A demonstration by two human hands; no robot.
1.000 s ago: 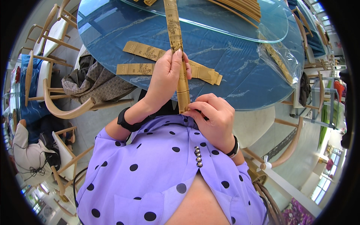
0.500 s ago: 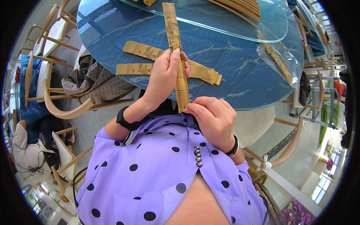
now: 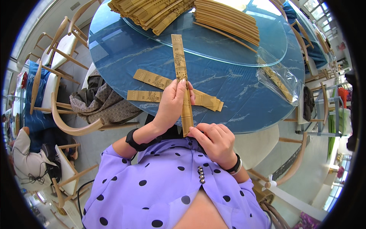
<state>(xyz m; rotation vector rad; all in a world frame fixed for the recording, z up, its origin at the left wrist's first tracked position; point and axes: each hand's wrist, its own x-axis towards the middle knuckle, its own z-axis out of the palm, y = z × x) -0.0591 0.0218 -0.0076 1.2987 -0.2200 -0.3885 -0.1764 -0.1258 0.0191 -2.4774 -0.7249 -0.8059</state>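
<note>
A long, narrow gold paper sleeve with dark printing (image 3: 178,53) stands out in front of me over the table's near edge. My left hand (image 3: 171,102) is closed round its middle, thumb on top. At its lower end my right hand (image 3: 216,143) has thumb and forefinger pinched at the corner, the other fingers curled in. Beyond my left hand, similar gold sleeves (image 3: 151,78) lie crossing on the blue table; a lower one (image 3: 142,95) runs nearly level. Their middles are hidden behind my hand. Whether anything is inside the held sleeve does not show.
On the glass turntable (image 3: 213,59) sit a heap of gold sleeves (image 3: 152,15) and a row of slim tan strips (image 3: 228,24). A clear plastic bag (image 3: 291,86) with a gold sleeve lies at the table's right. A chair with a patterned bag (image 3: 101,101) stands left.
The view has tilted up, so the table, hands and sleeve sit lower, and more of the turntable's piles shows. Both hands keep the same hold on the sleeve.
</note>
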